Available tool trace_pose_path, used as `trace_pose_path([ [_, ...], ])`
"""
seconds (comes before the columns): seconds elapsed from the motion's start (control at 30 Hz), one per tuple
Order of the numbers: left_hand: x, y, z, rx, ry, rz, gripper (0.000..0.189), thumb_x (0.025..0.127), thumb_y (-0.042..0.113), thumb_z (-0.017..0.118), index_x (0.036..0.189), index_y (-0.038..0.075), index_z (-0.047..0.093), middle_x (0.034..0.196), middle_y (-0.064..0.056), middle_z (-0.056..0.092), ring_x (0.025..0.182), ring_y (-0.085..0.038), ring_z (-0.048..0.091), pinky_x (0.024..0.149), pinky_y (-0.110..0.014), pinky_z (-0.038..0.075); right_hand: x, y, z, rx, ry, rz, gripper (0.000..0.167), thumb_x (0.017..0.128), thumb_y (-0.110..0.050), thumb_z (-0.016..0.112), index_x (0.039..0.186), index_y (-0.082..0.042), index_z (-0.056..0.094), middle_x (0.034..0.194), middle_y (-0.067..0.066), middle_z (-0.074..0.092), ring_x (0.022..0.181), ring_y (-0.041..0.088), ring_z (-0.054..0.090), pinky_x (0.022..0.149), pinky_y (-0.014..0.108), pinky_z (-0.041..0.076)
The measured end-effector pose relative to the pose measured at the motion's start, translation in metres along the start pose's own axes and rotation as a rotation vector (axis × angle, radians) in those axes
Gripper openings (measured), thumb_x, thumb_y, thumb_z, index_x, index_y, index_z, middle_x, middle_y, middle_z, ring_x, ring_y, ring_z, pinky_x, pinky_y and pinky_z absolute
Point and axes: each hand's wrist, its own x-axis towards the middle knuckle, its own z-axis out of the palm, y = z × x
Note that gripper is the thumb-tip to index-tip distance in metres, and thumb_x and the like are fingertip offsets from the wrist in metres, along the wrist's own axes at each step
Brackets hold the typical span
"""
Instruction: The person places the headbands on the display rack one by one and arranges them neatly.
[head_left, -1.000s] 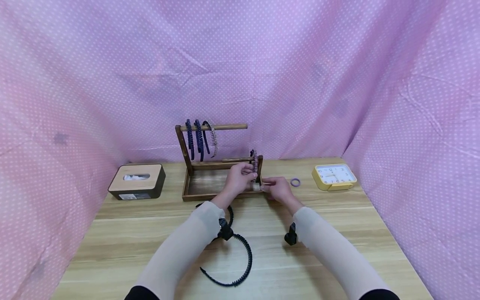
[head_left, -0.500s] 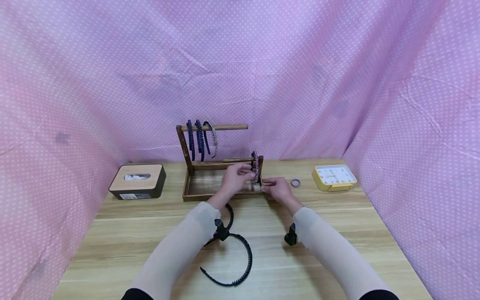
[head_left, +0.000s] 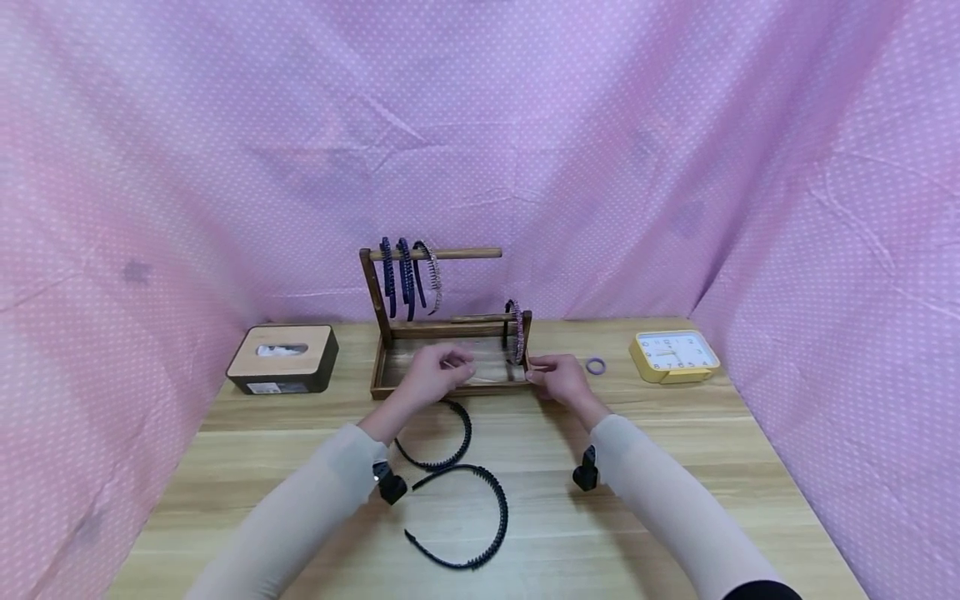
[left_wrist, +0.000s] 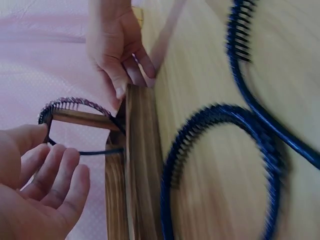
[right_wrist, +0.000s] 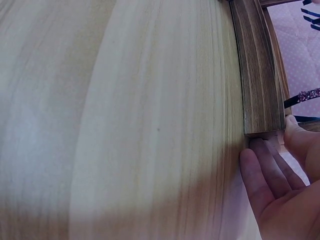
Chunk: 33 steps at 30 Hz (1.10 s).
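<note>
A wooden rack (head_left: 392,392) with a tray base and two rods stands at the back of the table. My right hand (head_left: 558,377) grips its right end near the front corner, thumb at the rim and fingers against the end in the right wrist view. A purple-sparkled headband (head_left: 518,332) hangs on the short lower rod. My left hand (head_left: 437,371) hovers over the tray's front, fingers loosely curled, with nothing visible in them. On the upper rod hang two dark toothed headbands (head_left: 406,279) and one silvery beaded headband (head_left: 435,283).
Two black toothed headbands lie on the table in front of the rack, a nearer one (head_left: 501,521) and a farther one (head_left: 467,433). A tissue box (head_left: 285,358) stands left. To the right are a purple ring (head_left: 596,366) and a yellow clock (head_left: 675,357).
My left hand has let go of the purple-sparkled headband and moved left and toward me. The headband stays on the lower rod. The right hand keeps its place at the rack's end.
</note>
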Motion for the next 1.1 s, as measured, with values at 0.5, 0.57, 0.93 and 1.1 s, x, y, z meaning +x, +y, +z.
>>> trace_pose_path([
  [0.5,-0.062,-0.041,-0.035,0.245,-0.316,0.046,0.023,0.09,0.009,0.078,0.111,-0.001,0.073,0.092,0.0,0.071,0.085,-0.011,0.064,0.076,-0.026,0.056,0.003,0.003,0.001,0.012,0.001,-0.002,0.043,0.093,-0.014,0.077,0.134,-0.008,0.068,0.125,0.02,0.071,0.095,0.029,0.075,0.074,0.035,0.064],
  [0.57,-0.068,-0.044,-0.035,0.254,-0.346,0.058,0.023,0.09,0.008,0.078,0.111,0.001,0.074,0.093,0.0,0.071,0.086,-0.011,0.064,0.076,-0.025,0.056,0.003,0.004,0.001,0.017,0.003,-0.002,0.042,0.093,-0.015,0.077,0.134,-0.008,0.068,0.126,0.02,0.071,0.095,0.03,0.075,0.074,0.035,0.064],
  [0.93,-0.087,-0.058,-0.022,0.32,-0.436,0.08,0.024,0.087,0.006,0.08,0.11,0.009,0.076,0.09,0.007,0.069,0.082,-0.007,0.062,0.072,-0.024,0.055,0.003,0.005,0.003,0.025,-0.002,0.008,0.042,0.093,-0.012,0.076,0.134,-0.006,0.068,0.129,0.021,0.069,0.09,0.024,0.075,0.073,0.033,0.064],
  [1.1,-0.094,-0.062,-0.021,0.405,-0.407,0.09,0.022,0.085,0.007,0.081,0.106,0.013,0.077,0.09,0.01,0.07,0.082,-0.004,0.06,0.073,-0.026,0.054,0.003,0.004,0.002,0.017,0.009,0.001,0.042,0.093,-0.012,0.077,0.134,-0.005,0.068,0.128,0.022,0.07,0.085,0.022,0.075,0.071,0.033,0.064],
])
